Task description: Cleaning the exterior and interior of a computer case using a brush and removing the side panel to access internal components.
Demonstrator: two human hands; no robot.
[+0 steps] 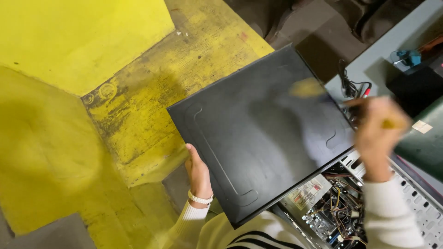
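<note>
Now, floor (69, 138): worn yellow paint, left of the panel.
Panel (263, 133): black side cover, tilted over the open computer case (332, 207).
Left hand (199, 173): clamped on panel's left edge.
Right hand (379, 133): blurred, brushing; grip — cannot tell.
Next, I'd judge: steady strokes.

The panel (263, 133) is matt black with a faint pressed outline. The floor (69, 115) is yellow — scuffed and worn to grey in patches. The sleeves (392, 216) are cream, the bracelet (200, 199) white, the jumper (258, 237) cream with black stripes. The bench (374, 60) is pale grey — a small teal object (408, 57) on it.
</note>
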